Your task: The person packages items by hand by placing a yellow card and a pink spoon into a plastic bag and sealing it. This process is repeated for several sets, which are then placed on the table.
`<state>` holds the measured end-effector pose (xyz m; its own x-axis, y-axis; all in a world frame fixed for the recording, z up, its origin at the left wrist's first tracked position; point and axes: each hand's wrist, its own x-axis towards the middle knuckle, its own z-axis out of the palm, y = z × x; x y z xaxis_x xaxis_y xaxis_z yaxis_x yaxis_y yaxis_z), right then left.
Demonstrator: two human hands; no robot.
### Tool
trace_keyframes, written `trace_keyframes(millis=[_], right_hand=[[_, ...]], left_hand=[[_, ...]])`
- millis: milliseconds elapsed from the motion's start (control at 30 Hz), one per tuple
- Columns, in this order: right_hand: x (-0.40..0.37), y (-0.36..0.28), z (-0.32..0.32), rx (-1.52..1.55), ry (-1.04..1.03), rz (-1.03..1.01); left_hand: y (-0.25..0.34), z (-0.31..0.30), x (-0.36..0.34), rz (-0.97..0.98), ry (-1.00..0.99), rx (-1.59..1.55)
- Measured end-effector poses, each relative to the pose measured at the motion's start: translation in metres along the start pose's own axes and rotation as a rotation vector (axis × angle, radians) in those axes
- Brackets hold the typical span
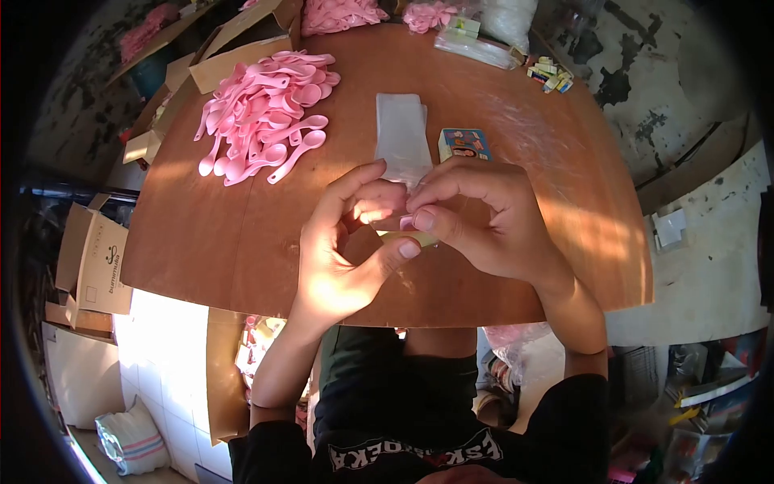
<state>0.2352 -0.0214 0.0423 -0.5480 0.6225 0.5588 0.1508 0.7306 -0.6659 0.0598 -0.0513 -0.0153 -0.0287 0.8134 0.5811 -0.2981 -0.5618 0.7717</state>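
My left hand (343, 246) is closed, its thumb pressed on a pale yellow-green strip (389, 235). My right hand (488, 214) pinches a small pink piece (406, 221) between thumb and fingertips, right beside the strip. Clear film seems to glint around both, but the fingers hide most of it. Just beyond my hands lies a stack of clear plastic bags (401, 129). A small blue printed box (465, 143) stands behind my right hand. To the left is a big heap of pink plastic spoons (270, 113).
The brown wooden table (210, 242) has a curved far edge. Open cardboard boxes (246, 48) stand at its back left. More pink spoons (343, 14), clear plastic packs (476, 50) and small yellow-and-white boxes (551, 74) lie along the far side. A printed carton (103, 262) sits at left.
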Motion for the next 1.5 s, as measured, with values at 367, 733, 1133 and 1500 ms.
trace_keyframes(millis=[367,733,1133,1500], right_hand=[[-0.025,0.02,0.023,0.433,0.12,0.435],[-0.031,0.023,0.029,0.353,0.17,0.507],[-0.037,0.029,0.026,0.442,0.189,0.449],[-0.042,0.035,0.019,0.486,0.124,0.403]], left_hand=[[-0.004,-0.015,-0.006,-0.272,-0.011,-0.09],[-0.009,-0.03,-0.008,-0.301,0.004,0.02],[-0.012,-0.036,-0.01,-0.319,-0.027,0.003],[-0.009,-0.034,-0.012,-0.312,-0.004,0.051]])
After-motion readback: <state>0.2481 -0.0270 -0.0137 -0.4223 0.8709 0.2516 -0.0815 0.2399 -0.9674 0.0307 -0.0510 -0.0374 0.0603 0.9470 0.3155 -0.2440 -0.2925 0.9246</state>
